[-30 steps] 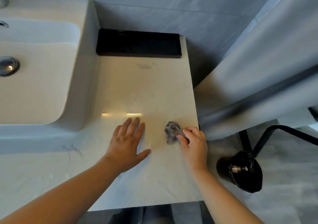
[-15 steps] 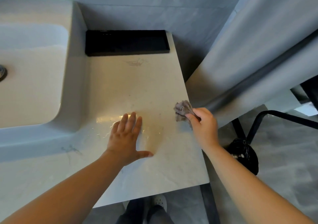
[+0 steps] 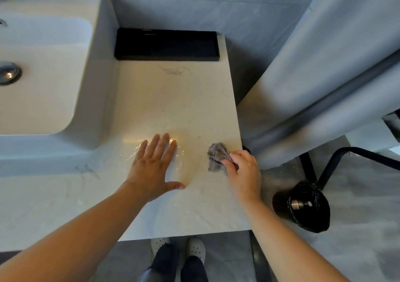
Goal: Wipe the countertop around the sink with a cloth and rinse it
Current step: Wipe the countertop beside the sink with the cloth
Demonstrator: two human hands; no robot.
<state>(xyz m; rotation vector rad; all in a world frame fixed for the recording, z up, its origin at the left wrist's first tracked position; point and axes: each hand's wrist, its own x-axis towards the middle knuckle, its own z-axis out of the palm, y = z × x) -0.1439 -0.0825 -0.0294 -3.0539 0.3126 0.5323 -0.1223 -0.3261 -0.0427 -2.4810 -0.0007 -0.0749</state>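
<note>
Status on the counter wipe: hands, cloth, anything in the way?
Left hand flat on countertop, fingers straight. Right hand grips bunched grey cloth near the right edge. Black tray at back wall, apart from both hands.

Bare forearms (image 3: 86, 227), dark trousers (image 3: 192, 269), white perforated clogs (image 3: 196, 247).

Nothing readable is showing anywhere: no text, label, brand, number or sign. The worktop (image 3: 177, 108) is carrying only faint grey veining, not writing. The black tray (image 3: 166, 44) at its far edge is showing plain dark surfaces. In the black bin (image 3: 280, 206) on the floor to the right, a small shiny item (image 3: 299, 204) is lying too blurred for any marking to be made out.
</note>
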